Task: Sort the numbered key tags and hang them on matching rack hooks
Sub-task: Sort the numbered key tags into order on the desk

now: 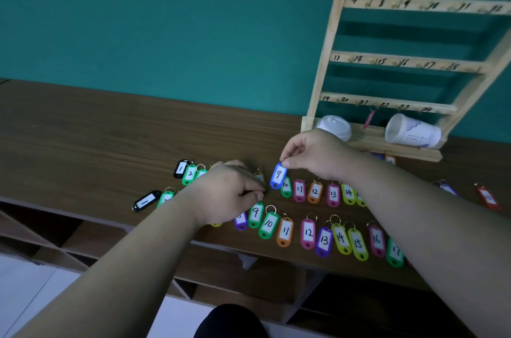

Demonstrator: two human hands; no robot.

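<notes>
Holding the blue tag marked 9 (pixel 278 175) by its ring, your right hand (pixel 318 155) pinches it between thumb and forefinger, so the tag hangs just above the bench (pixel 83 127), over the far row of tags. Your left hand (pixel 226 191) lies low on the bench with the fingers curled at the near end of a brownish tag (pixel 260 177); whether this grip really closes on something, I cannot tell, because the fingertips hide it.

Two rows of numbered key tags lie on the wooden bench. In the far row you can read the black 1 (pixel 181 168), the green 2 (pixel 189 173), then the green 10 (pixel 286 186), the pink 11 (pixel 299 190), the orange 12 (pixel 315 192) and the pink 13 (pixel 333 194). In the near row lie a second black 1 (pixel 146 200), a green 9 (pixel 256 213), a green 10 (pixel 268 224), an orange 11 (pixel 285 231), a pink 12 (pixel 308 233) and more up to 17.

The wooden rack (pixel 326 61) stands at the back right against the teal wall (pixel 166 19), with its bars numbered by hand. One pink tag (pixel 369 118) hangs on the lowest bar, near the number 22. Two white paper cups (pixel 412 131) lie on their sides on the base of the rack.
</notes>
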